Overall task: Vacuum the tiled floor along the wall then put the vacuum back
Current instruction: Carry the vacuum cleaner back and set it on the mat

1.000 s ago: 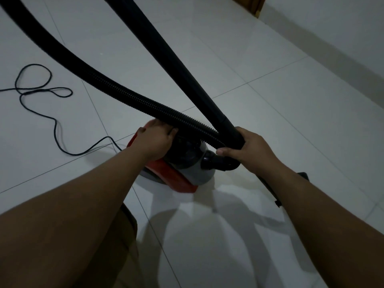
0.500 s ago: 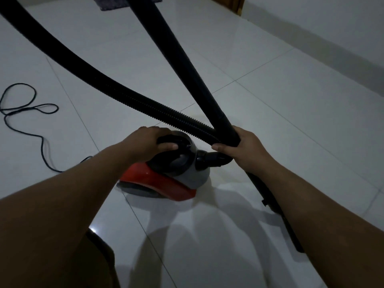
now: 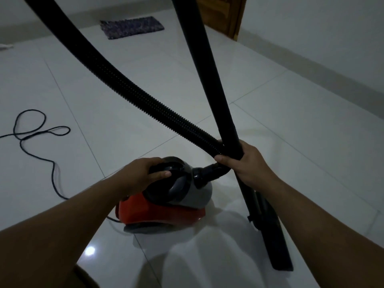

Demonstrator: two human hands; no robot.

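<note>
A small red and grey canister vacuum (image 3: 164, 210) stands on the white tiled floor (image 3: 291, 142) in front of me. My left hand (image 3: 143, 173) is wrapped around its black top handle. My right hand (image 3: 245, 163) grips the rigid black wand (image 3: 207, 80) and the ribbed black hose (image 3: 128, 88) together, just above the hose's socket on the vacuum. The wand runs down past my wrist to the black floor nozzle (image 3: 276, 242), which rests on the tiles at the right. Wand and hose both rise out of the top of the view.
The black power cord (image 3: 39, 132) lies looped on the floor at the left. A dark mat (image 3: 131, 27) lies at the far end of the room, beside a wooden door frame (image 3: 226, 15). The white wall (image 3: 322, 38) and its skirting run along the right.
My left hand has shifted from the vacuum's rear onto its top handle. The view has tilted up, and the mat and door frame are now in sight. The right hand keeps its grip.
</note>
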